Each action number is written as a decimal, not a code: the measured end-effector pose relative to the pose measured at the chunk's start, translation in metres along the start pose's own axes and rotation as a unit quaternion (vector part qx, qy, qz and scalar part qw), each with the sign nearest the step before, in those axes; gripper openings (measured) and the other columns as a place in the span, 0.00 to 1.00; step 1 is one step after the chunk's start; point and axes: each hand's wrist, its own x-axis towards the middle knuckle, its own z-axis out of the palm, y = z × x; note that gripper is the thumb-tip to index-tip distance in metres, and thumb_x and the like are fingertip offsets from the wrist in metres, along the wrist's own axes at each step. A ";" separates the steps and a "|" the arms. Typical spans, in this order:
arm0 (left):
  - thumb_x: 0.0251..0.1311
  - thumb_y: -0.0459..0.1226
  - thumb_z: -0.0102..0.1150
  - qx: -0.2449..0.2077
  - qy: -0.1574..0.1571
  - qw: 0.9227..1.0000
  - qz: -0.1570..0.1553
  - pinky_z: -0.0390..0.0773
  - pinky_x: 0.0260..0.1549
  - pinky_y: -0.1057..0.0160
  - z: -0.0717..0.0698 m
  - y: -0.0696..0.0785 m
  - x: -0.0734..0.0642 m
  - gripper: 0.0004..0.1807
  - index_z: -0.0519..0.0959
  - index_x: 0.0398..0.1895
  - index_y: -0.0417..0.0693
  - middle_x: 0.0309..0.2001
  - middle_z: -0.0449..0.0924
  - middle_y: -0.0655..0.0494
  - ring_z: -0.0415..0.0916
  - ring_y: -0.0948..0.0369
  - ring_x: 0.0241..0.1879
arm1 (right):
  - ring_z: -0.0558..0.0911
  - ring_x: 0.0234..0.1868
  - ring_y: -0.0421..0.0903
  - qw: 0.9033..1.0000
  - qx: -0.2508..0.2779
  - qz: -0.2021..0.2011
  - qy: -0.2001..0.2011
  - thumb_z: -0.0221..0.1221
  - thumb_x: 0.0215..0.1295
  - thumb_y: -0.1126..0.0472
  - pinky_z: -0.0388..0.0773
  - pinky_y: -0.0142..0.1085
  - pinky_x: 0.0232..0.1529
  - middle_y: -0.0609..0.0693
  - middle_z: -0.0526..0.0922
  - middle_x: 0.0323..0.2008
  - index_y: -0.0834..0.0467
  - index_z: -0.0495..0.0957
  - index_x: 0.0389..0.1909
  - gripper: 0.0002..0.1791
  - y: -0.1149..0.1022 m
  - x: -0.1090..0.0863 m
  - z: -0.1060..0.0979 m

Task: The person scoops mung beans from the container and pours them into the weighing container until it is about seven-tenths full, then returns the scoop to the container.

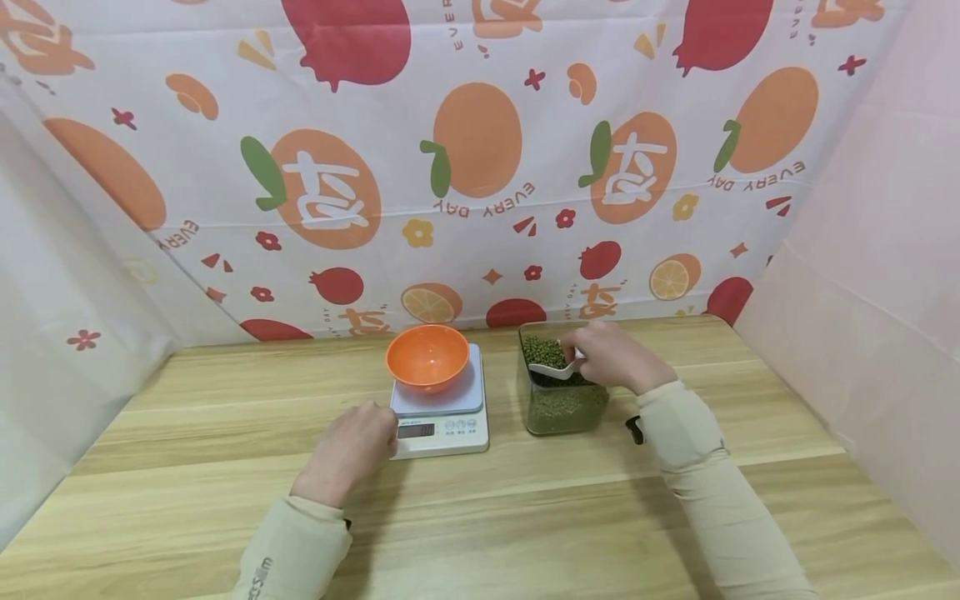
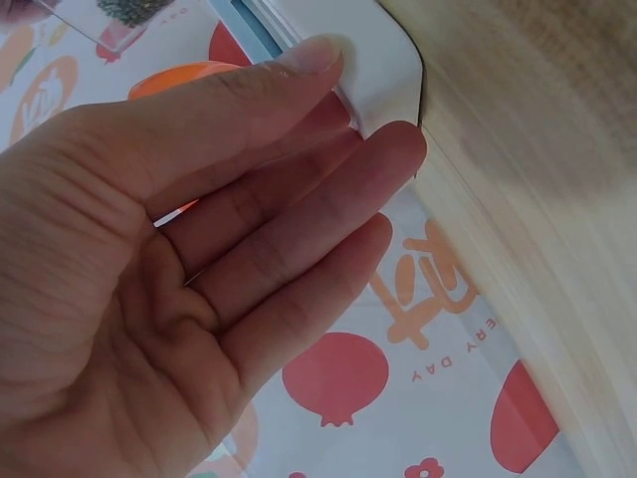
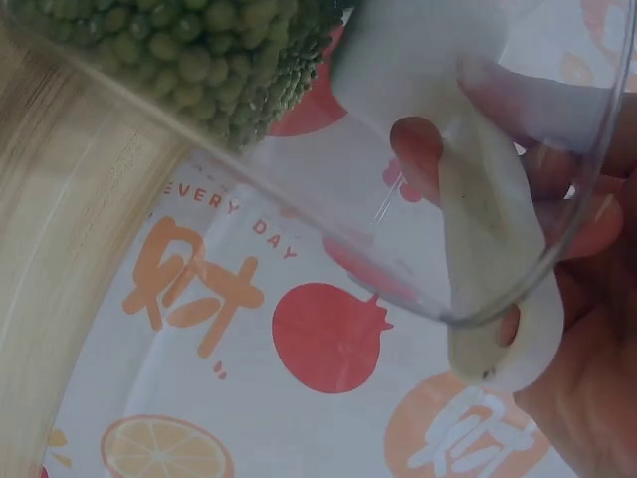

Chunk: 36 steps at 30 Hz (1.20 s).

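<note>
In the head view, my right hand [image 1: 611, 358] is over a clear square container [image 1: 566, 412] of green beans [image 1: 543, 352], pinching a white spoon [image 1: 553, 372]. The right wrist view shows the spoon's handle [image 3: 488, 219] between thumb and fingers, seen through the container's clear wall, with beans [image 3: 199, 60] at upper left. An orange bowl [image 1: 427, 358] sits on the plate of a white kitchen scale [image 1: 442, 442]. My left hand [image 1: 356, 450] is at the scale's left front corner. Close up, its thumb lies against the scale's edge [image 2: 383, 70] and its fingers extend loosely, gently bent.
The wooden table [image 1: 525, 517] carries the scale and, to its right, the container. A fruit-printed cloth [image 1: 480, 250] hangs right behind them along the table's back edge. Pale cloth [image 1: 870, 275] closes off the right side and another [image 1: 67, 350] the left.
</note>
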 end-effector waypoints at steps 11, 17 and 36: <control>0.47 0.20 0.65 0.011 0.008 1.000 0.003 0.64 0.17 0.66 0.000 0.000 -0.001 0.12 0.77 0.15 0.41 0.15 0.65 0.58 0.60 0.62 0.17 | 0.76 0.33 0.48 0.999 0.008 -0.009 0.048 0.59 0.57 0.75 0.75 0.46 0.41 0.45 0.79 0.27 0.55 0.78 0.26 0.11 0.005 -0.009 0.000; 0.47 0.20 0.66 0.016 0.009 1.000 0.004 0.64 0.17 0.65 0.000 0.000 -0.001 0.13 0.77 0.15 0.42 0.15 0.65 0.58 0.60 0.62 0.17 | 0.76 0.31 0.46 0.997 0.018 -0.015 0.071 0.61 0.57 0.75 0.75 0.45 0.38 0.44 0.80 0.26 0.55 0.79 0.26 0.11 0.008 -0.011 0.001; 0.48 0.22 0.66 0.020 0.009 1.000 0.008 0.65 0.17 0.64 0.002 0.000 0.000 0.12 0.77 0.15 0.42 0.15 0.67 0.58 0.61 0.62 0.17 | 0.75 0.28 0.43 0.990 0.057 -0.010 0.125 0.64 0.60 0.73 0.74 0.43 0.33 0.44 0.80 0.25 0.55 0.80 0.29 0.09 0.010 -0.026 0.006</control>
